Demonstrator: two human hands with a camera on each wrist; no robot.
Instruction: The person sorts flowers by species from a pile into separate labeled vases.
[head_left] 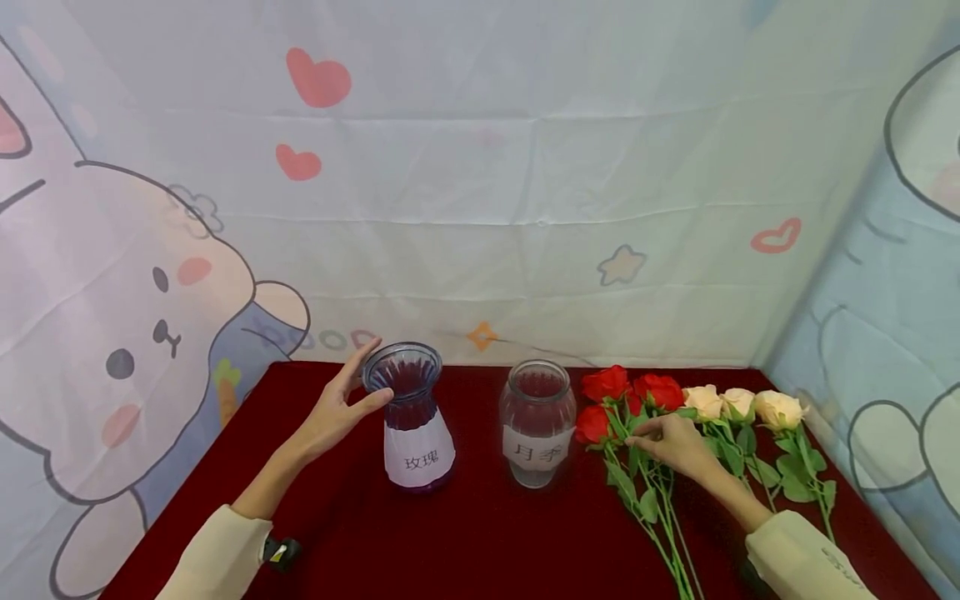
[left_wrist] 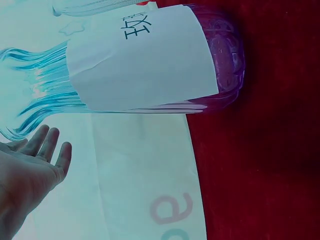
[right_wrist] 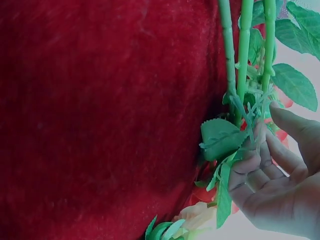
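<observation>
In the head view, my left hand (head_left: 341,408) is spread at the rim of a blue-purple glass vase (head_left: 405,379) with a white paper label. Its thumb lies across the near side of the neck and its fingers extend past the left side. The left wrist view shows straight fingers (left_wrist: 49,145) beside the flared rim; firm contact cannot be made out. My right hand (head_left: 675,446) is among the red roses (head_left: 660,392), which lie on the table. In the right wrist view, curled fingers and thumb pinch at a green stem (right_wrist: 267,55), partly hidden by leaves.
A clear glass jar (head_left: 538,417) with a white label stands between the vase and the red roses. Several cream roses (head_left: 738,404) lie to the right. Dark red cloth (head_left: 465,542) covers the table, and a printed curtain (head_left: 525,167) hangs behind.
</observation>
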